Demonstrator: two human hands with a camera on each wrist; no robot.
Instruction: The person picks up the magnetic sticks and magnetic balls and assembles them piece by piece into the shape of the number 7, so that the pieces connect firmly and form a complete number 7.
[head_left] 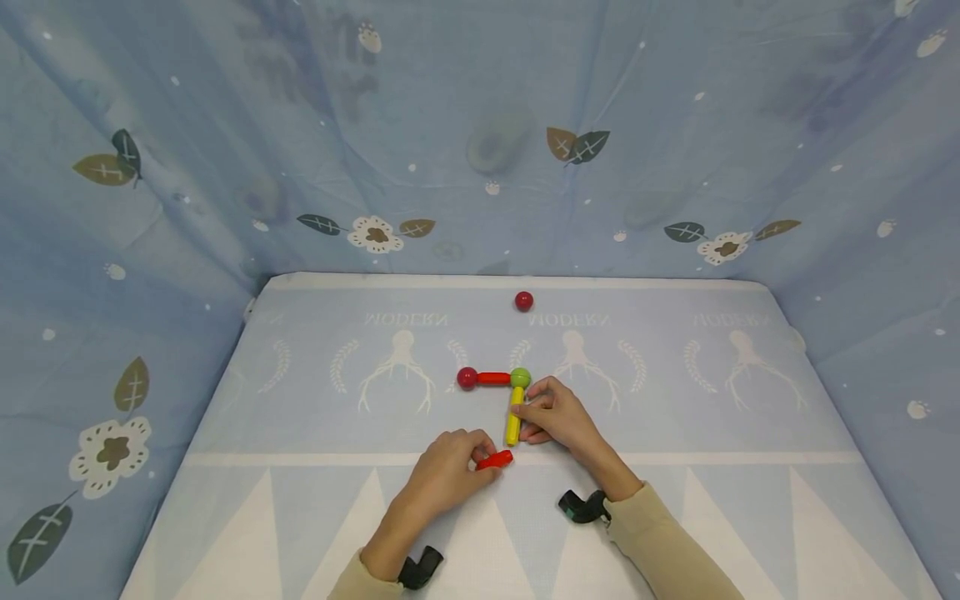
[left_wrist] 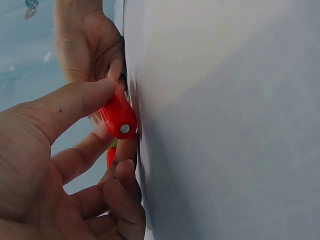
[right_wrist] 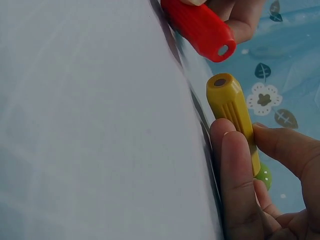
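Observation:
My left hand (head_left: 447, 471) pinches a red magnetic rod (head_left: 495, 460) between thumb and fingers; a silvery disc shows on the rod's end in the left wrist view. My right hand (head_left: 558, 418) pinches a yellow magnetic rod (head_left: 515, 417), its near end facing the loose red rod (right_wrist: 202, 32) across a small gap. At its far end the yellow rod meets a green ball (head_left: 520, 377). Another red rod (head_left: 493, 378) runs left from that green ball to a dark red ball (head_left: 467, 378), forming an L shape.
Farther back on the table (head_left: 315, 433) lies a single red ball (head_left: 523, 301). Black wrist-camera mounts (head_left: 422, 568) hang beside both wrists. Blue patterned cloth (head_left: 480, 150) walls the table at the back and both sides.

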